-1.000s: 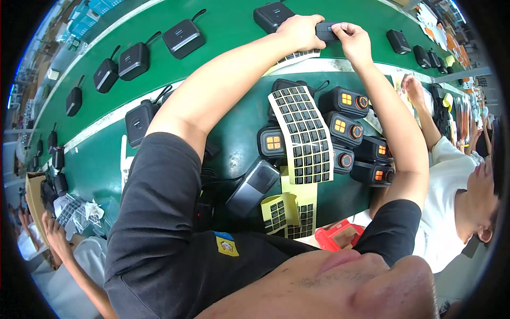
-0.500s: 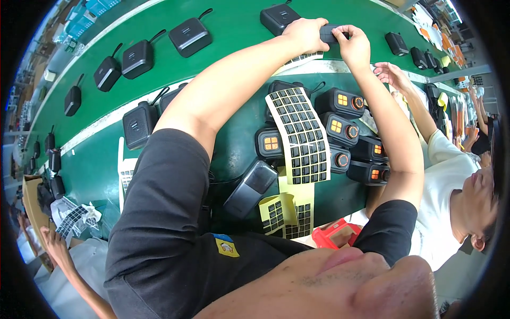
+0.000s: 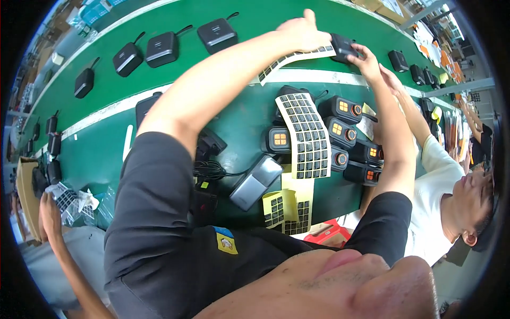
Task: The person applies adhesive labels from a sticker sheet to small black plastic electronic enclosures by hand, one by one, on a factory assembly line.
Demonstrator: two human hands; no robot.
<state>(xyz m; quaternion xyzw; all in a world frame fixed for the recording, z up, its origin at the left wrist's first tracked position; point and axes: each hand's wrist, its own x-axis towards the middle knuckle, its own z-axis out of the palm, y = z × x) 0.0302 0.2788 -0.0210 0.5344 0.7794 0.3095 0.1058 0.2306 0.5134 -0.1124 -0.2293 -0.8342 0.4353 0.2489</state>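
My left hand (image 3: 304, 35) is on the far side of the green work surface, fingers curled and thumb pointing up. A curved sheet of small black labels (image 3: 287, 63) hangs from its underside. Just to its right stands a black box-shaped device (image 3: 343, 47). My right hand (image 3: 366, 61) has its thumb and fingertips on that device's right edge. Nearer to me, another label sheet (image 3: 308, 135) lies draped over several black devices with orange square panels, one (image 3: 342, 109) with an orange ring. A grey slab-like device (image 3: 256, 182) lies to their left.
Several black devices with loop straps, one (image 3: 162, 49) at the left, line the green strip (image 3: 239, 58). More label sheets (image 3: 289, 210) and a red tray (image 3: 326, 233) lie near me. A co-worker in white (image 3: 435, 181) sits at right, another person's hand (image 3: 49, 218) at left.
My left hand has come off the device and holds the label sheet, thumb up. The device and my right hand shifted right and nearer. The strapped devices at left appear farther right.
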